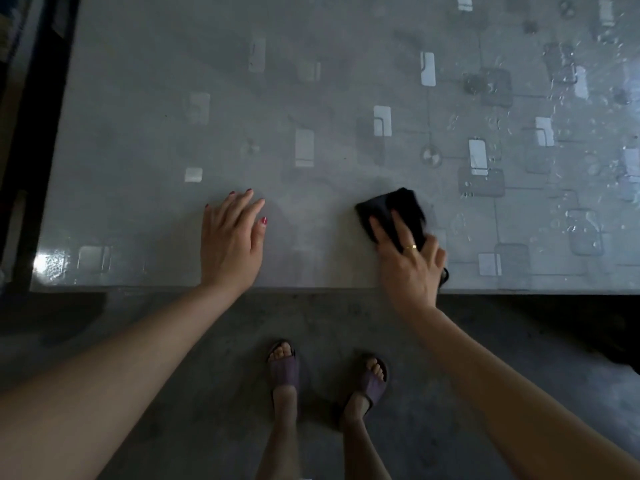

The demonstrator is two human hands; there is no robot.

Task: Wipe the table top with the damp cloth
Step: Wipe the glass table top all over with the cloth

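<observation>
Fingers (381, 230) of the right hand (410, 268) lie spread and pressing flat on the dark damp cloth (391, 209), which sits bunched on the counter (156, 116) near its front edge, while the left hand (230, 242) rests palm-down just to the left with straight, relaxed fingers holding nothing. Soft, limp and light, the cloth will likely fold and drag under the palm rather than slide as a pad, so a broad flat press across its middle looks the better hold. Droplets (568, 64) shine on the glossy far right of the counter, which seems slippery when wet.
</observation>
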